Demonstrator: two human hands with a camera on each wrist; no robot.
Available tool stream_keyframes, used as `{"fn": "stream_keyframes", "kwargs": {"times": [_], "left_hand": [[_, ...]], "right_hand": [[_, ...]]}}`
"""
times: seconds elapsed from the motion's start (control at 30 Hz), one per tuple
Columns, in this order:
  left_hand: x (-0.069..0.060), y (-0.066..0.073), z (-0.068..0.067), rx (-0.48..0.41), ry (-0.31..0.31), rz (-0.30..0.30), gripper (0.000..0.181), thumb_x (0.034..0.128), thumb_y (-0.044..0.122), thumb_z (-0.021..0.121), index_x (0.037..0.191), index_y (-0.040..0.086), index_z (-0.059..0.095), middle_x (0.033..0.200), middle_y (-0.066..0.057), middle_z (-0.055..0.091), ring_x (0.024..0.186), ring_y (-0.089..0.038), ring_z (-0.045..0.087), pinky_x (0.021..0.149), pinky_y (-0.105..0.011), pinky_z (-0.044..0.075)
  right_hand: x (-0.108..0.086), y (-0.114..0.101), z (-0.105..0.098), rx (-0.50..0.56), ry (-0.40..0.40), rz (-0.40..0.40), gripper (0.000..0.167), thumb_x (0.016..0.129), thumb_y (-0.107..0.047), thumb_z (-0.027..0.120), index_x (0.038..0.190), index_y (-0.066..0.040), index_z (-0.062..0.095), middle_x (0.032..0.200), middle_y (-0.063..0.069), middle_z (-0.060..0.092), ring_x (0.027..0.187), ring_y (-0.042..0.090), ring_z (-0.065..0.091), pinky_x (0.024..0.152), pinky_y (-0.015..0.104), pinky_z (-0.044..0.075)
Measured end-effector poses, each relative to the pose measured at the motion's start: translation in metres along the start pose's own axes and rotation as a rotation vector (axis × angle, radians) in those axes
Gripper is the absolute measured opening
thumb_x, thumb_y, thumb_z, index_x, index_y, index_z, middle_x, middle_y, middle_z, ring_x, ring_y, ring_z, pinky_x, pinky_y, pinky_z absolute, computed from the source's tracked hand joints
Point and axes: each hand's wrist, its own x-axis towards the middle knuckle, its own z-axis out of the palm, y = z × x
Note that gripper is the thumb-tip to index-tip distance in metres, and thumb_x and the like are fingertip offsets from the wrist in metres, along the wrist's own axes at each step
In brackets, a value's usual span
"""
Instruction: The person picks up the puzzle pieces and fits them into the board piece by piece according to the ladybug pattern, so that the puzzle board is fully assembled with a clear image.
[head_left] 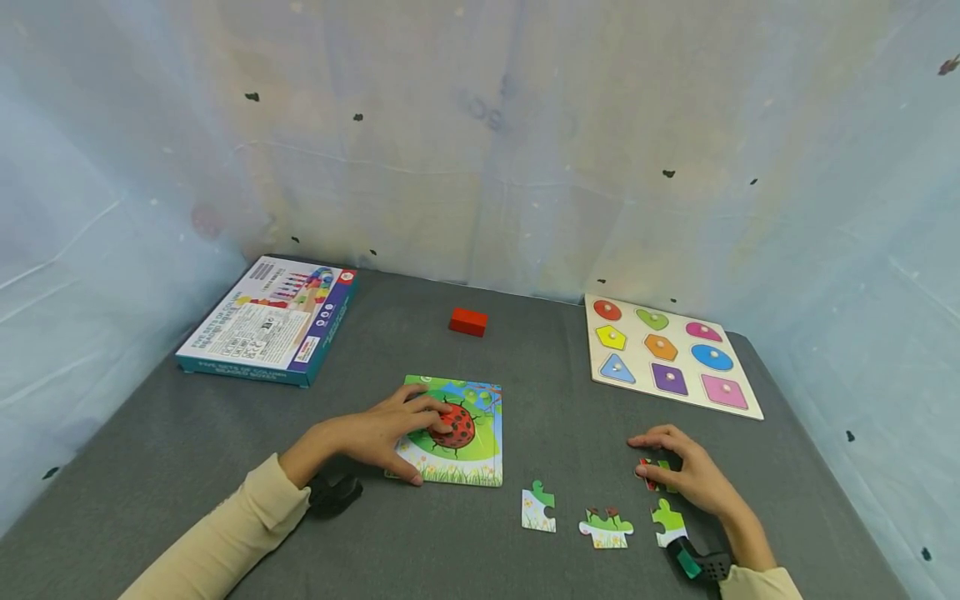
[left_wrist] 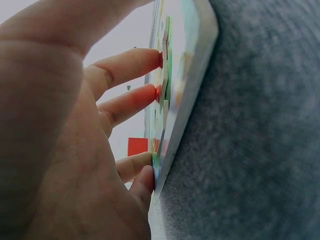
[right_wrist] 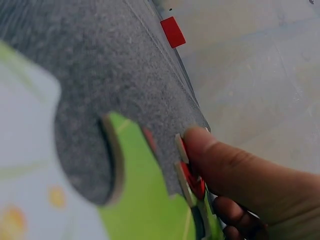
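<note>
A square ladybug jigsaw point(head_left: 483, 454) lies flat near the middle of the table. My left hand point(head_left: 378, 433) rests on its left part, fingers spread and fingertips touching the picture. Its thumb lies at the lower left edge. To the right, my right hand point(head_left: 697, 477) pinches a red and green jigsaw piece point(right_wrist: 191, 182), with the thumb on its face and other fingers partly hidden behind. Three loose pieces lie on the cloth: a white and green piece point(head_left: 536, 515), a knobbed grass piece point(head_left: 606, 535), and a green-topped piece point(head_left: 667, 518) by the right wrist.
A cardboard game box point(head_left: 255, 329) lies at the back left. A red block point(head_left: 468, 322) sits at the back middle. At the back right is a white shape board point(head_left: 633, 323) with knobbed coloured shapes. Pale sheeting point(head_left: 480, 208) rises behind the grey table point(head_left: 420, 542).
</note>
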Motion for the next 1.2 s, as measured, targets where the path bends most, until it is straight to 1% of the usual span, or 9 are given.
{"fn": "stream_keyframes", "kwargs": {"times": [0.1,0.23,0.33,0.4,0.57,0.73,1.07,1.2], "left_hand": [[0.0003,0.0004,0.0002,-0.006,-0.007,-0.004,0.061,0.0764,0.053,0.07,0.128,0.024,0.051,0.145,0.0,0.031,0.137,-0.041,0.006,0.103,-0.061,0.02],[0.0011,0.0002,0.0009,-0.009,-0.01,-0.004,0.061,0.0763,0.053,0.07,0.127,0.024,0.051,0.145,0.001,0.031,0.137,-0.04,0.005,0.103,-0.06,0.02],[0.0013,-0.0005,0.0014,-0.005,-0.008,-0.001,0.061,0.0763,0.053,0.07,0.127,0.025,0.051,0.145,0.001,0.031,0.137,-0.04,0.006,0.103,-0.06,0.02],[0.0012,-0.0008,0.0015,-0.006,-0.006,0.002,0.061,0.0762,0.053,0.07,0.127,0.025,0.051,0.144,0.001,0.031,0.137,-0.04,0.005,0.103,-0.06,0.02],[0.0009,-0.0009,0.0008,-0.013,-0.003,0.004,0.06,0.0764,0.051,0.071,0.127,0.024,0.052,0.145,0.001,0.031,0.137,-0.04,0.005,0.103,-0.061,0.02],[0.0009,0.0005,-0.0013,-0.011,0.0,0.006,0.06,0.0765,0.05,0.071,0.126,0.023,0.052,0.145,-0.001,0.032,0.137,-0.041,0.006,0.103,-0.061,0.02],[0.0005,0.0016,-0.0016,-0.002,0.001,-0.002,0.06,0.0761,0.05,0.072,0.126,0.023,0.052,0.144,0.0,0.032,0.136,-0.041,0.007,0.103,-0.06,0.021],[0.0004,0.0006,-0.0007,-0.007,-0.001,-0.006,0.06,0.0761,0.051,0.071,0.126,0.024,0.052,0.144,0.0,0.032,0.137,-0.041,0.007,0.103,-0.06,0.02]], "right_hand": [[-0.0009,-0.0008,-0.0011,0.02,-0.018,0.017,0.035,0.081,-0.01,0.072,0.115,-0.01,0.065,0.109,0.004,0.055,0.098,0.012,0.052,0.084,0.02,0.04],[-0.0037,-0.0046,-0.0053,0.001,-0.045,0.034,0.049,0.076,-0.015,0.078,0.121,-0.009,0.06,0.114,0.004,0.052,0.095,0.011,0.047,0.08,0.024,0.04],[-0.0058,-0.0057,-0.0071,-0.023,-0.059,0.02,0.057,0.072,-0.016,0.081,0.123,-0.008,0.058,0.114,0.004,0.05,0.091,0.011,0.042,0.074,0.027,0.037],[-0.0063,-0.0044,-0.0064,-0.024,-0.059,0.004,0.055,0.071,-0.016,0.081,0.121,-0.009,0.058,0.112,0.004,0.05,0.088,0.011,0.04,0.072,0.028,0.036],[-0.0054,-0.001,-0.0031,0.017,-0.041,-0.016,0.042,0.074,-0.012,0.079,0.112,-0.011,0.062,0.106,0.004,0.052,0.085,0.009,0.041,0.068,0.027,0.036],[-0.0043,-0.0001,-0.0026,0.031,-0.029,-0.008,0.033,0.075,-0.011,0.078,0.106,-0.013,0.064,0.104,0.003,0.053,0.085,0.008,0.044,0.071,0.024,0.038],[-0.0035,0.0024,-0.0017,0.021,-0.017,-0.036,0.035,0.072,-0.005,0.078,0.103,-0.011,0.064,0.102,0.007,0.054,0.084,0.013,0.045,0.071,0.025,0.038],[-0.0044,0.0019,-0.0044,0.026,-0.051,-0.02,0.039,0.073,-0.007,0.078,0.108,-0.01,0.063,0.105,0.006,0.054,0.086,0.012,0.045,0.071,0.026,0.038]]}}
